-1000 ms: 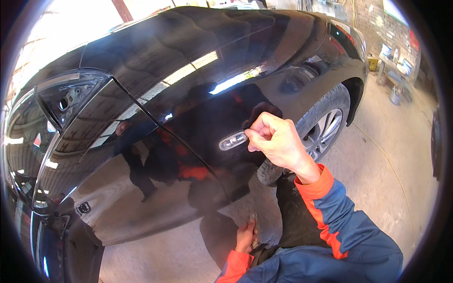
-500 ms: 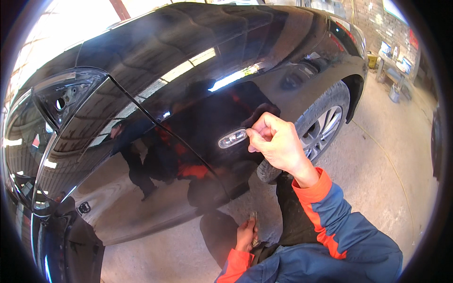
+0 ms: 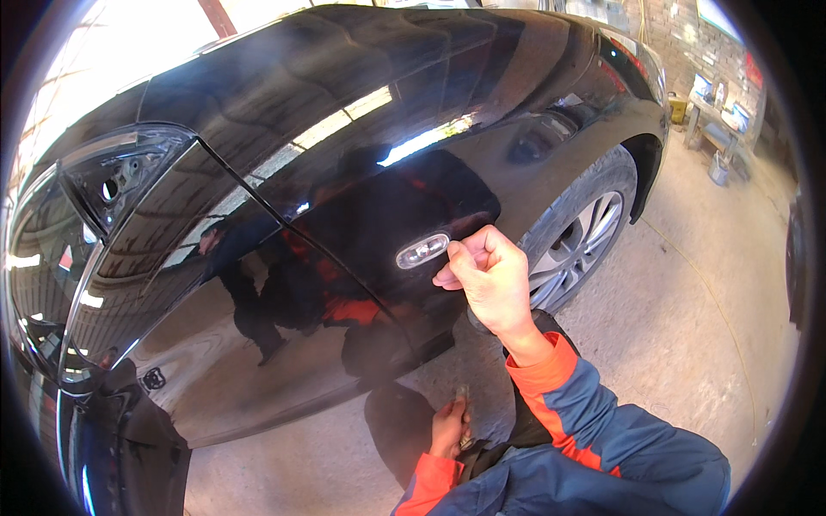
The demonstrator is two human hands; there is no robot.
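Observation:
An oval side marker lamp (image 3: 422, 251) with a clear lens lies against the black front fender (image 3: 387, 206) of a car. At the lamp's right end is my right hand (image 3: 489, 279), its thumb and forefinger pinched against the edge and the other fingers curled. Whether the lamp sits fully in the panel cannot be made out. Lower down, near my lap, my left hand (image 3: 447, 430) is closed around a small pale, clear-looking long piece (image 3: 463, 396). Only the ends of that piece show past the fingers.
The front wheel (image 3: 576, 236) stands just right of my right hand. A door seam (image 3: 292, 228) runs left of the lamp, and the bare mirror mount (image 3: 120, 176) is at the far left. A small bench (image 3: 718, 120), a bucket (image 3: 718, 169) and a thin hose (image 3: 718, 301) are at right.
My right hand has shifted slightly down and left, with the wrist turned, while its fingertips stay at the lamp's end. The lamp has hardly moved. My left hand has not moved.

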